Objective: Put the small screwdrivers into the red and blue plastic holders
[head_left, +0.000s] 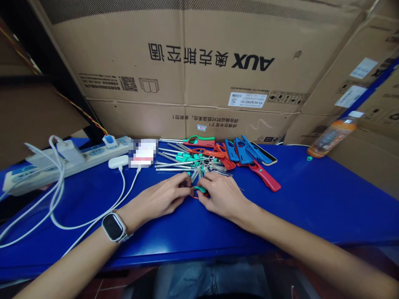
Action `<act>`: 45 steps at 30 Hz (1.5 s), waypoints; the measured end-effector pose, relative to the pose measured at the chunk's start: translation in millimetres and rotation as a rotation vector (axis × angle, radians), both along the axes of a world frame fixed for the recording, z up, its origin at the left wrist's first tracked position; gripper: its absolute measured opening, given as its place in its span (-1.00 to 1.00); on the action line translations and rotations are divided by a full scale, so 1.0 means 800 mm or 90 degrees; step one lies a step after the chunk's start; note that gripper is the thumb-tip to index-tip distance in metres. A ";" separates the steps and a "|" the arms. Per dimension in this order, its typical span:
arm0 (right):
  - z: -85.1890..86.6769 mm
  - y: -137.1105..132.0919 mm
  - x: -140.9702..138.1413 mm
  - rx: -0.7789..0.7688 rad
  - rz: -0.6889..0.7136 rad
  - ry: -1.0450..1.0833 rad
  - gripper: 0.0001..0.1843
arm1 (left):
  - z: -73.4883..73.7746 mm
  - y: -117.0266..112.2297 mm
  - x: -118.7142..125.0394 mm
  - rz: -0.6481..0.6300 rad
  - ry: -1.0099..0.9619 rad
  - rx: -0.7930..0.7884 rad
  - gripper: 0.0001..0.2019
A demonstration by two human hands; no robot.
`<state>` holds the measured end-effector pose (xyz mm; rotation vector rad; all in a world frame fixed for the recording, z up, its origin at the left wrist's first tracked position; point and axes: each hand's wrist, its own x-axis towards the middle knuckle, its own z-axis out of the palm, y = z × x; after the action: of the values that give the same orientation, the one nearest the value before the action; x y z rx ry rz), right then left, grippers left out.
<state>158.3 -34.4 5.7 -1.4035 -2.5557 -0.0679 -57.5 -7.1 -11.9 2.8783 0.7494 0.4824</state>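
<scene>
We are pinching the green piece [200,189] with left hand [170,193] and right hand [225,197], its visible length running crosswise between them.

Counting 1 L hand [173,192], 1 R hand [222,195], 1 green-and-orange piece [200,189] btwn. them, 1 smartwatch [114,227], 1 bottle [332,135], 1 power strip [101,153], 1 blue-white plug [110,141], 1 white oval gadget [118,162] and 1 pixelated item [144,151]. Making it min. 3 blue handles [244,153], 1 red-and-green lighter [204,142], min. 1 long red handle [264,175], plus several metal rods [174,169], too jumbled for exact no. Adding 3 lg. white labels [247,100], 1 sm. numbered sticker [201,127].
</scene>
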 end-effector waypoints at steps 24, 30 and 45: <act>-0.012 0.000 -0.003 0.026 -0.021 0.019 -0.87 | 0.001 -0.002 0.000 0.000 -0.017 -0.016 -0.77; -0.005 -0.001 -0.004 0.014 -0.038 0.014 -0.86 | 0.000 -0.001 -0.002 0.009 -0.005 -0.018 -0.79; -0.004 0.005 0.001 -0.025 -0.007 0.017 -0.85 | 0.000 0.003 -0.002 0.003 -0.010 -0.033 -0.75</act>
<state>159.0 -30.4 2.5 -1.4221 -2.5403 -0.0012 -58.9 -4.5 -11.8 2.8223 0.7542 0.4793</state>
